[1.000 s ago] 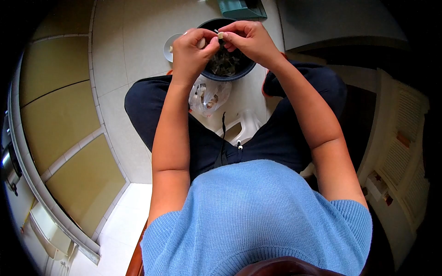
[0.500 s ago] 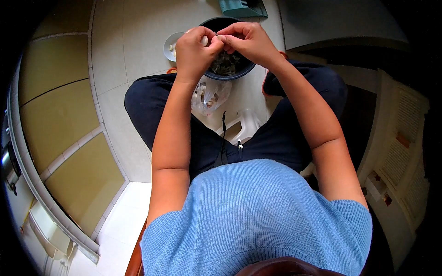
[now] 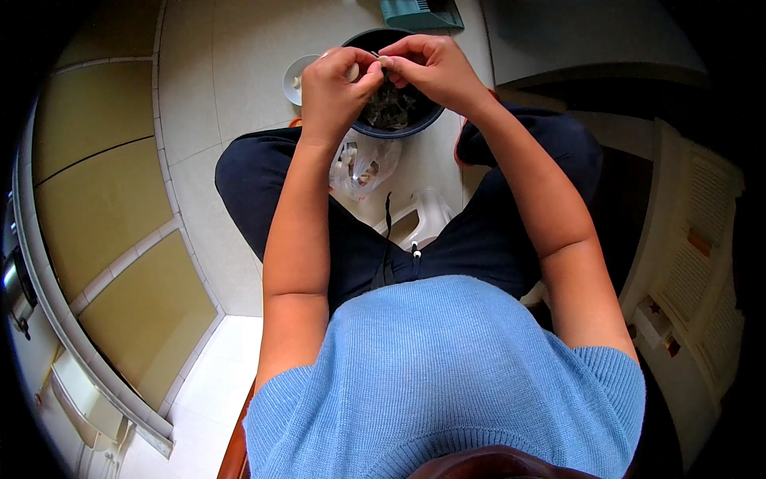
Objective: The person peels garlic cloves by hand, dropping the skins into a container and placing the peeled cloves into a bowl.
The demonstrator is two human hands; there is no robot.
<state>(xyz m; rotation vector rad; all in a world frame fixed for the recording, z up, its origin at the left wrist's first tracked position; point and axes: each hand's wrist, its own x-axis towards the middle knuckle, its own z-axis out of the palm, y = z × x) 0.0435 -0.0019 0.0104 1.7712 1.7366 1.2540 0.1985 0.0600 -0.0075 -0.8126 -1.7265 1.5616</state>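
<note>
Above a dark bucket point(image 3: 435, 126) with papery garlic skins point(image 3: 389, 110) in it, my two hands meet at the fingertips. My left hand point(image 3: 331, 88) is closed, with a whitish garlic clove point(image 3: 353, 73) tucked in its curled fingers. Thumb and forefinger of my right hand point(image 3: 435, 73) pinch a small pale piece, apparently another garlic clove point(image 3: 385, 61), which the left fingertips also touch. Beside my left hand stands a white bowl point(image 3: 291, 78) with a few pale cloves, partly hidden by that hand.
A clear plastic bag point(image 3: 375, 164) with garlic lies on the tiled floor point(image 3: 191, 191) between my legs, in front of a white stool edge point(image 3: 435, 211). A teal dustpan point(image 3: 423, 14) is behind the bucket. Cabinets point(image 3: 120, 271) line the left side.
Both hands have shifted only slightly, the right one a little upward. The fingertips still meet over the bucket, and the clove stays in my left hand.
</note>
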